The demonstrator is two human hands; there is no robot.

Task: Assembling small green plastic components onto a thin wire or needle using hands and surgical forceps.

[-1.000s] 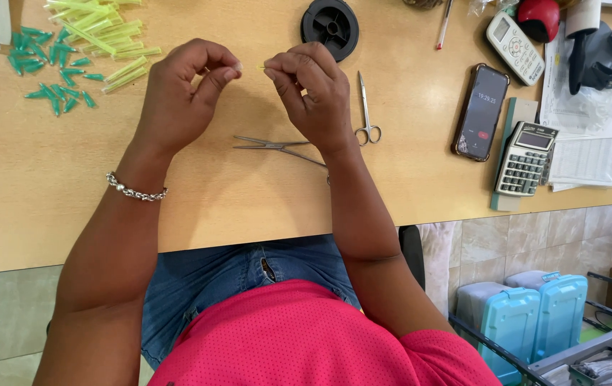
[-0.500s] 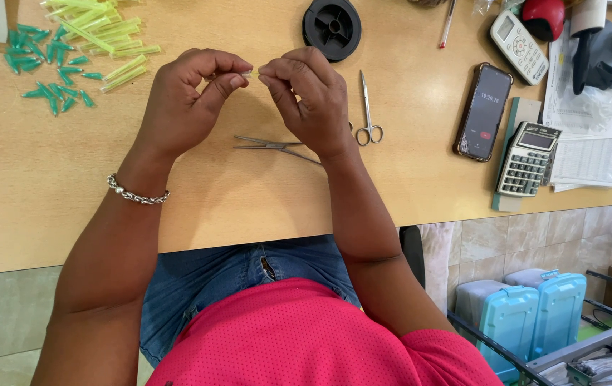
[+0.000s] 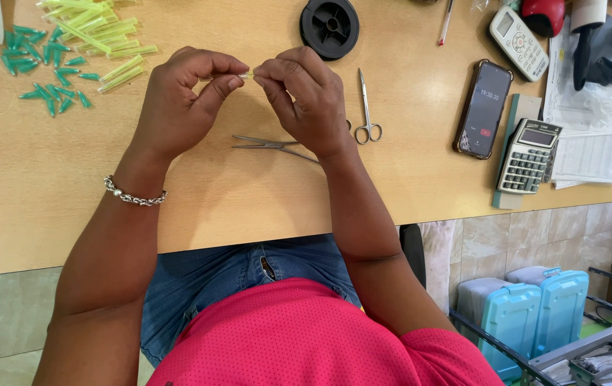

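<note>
My left hand (image 3: 180, 100) and my right hand (image 3: 306, 100) meet above the wooden table (image 3: 48, 186), fingertips pinched together on a small yellow-green tube (image 3: 247, 74) held between them. Metal forceps (image 3: 270, 145) lie on the table just under my right hand. Small scissors (image 3: 366, 114) lie to the right of that hand. A pile of yellow-green tubes (image 3: 95, 32) and a scatter of small green caps (image 3: 37, 75) sit at the far left. A black spool (image 3: 329, 26) stands beyond my hands.
A dark phone (image 3: 482, 109), a grey calculator (image 3: 529, 156), a white remote (image 3: 518, 42) and papers (image 3: 588, 154) crowd the table's right side. A pen (image 3: 447, 21) lies near the far edge. Blue cases (image 3: 535, 314) stand on the floor at right.
My hands have drawn slightly closer together, fingertips now touching around the small tube. Nothing else on the table has moved.
</note>
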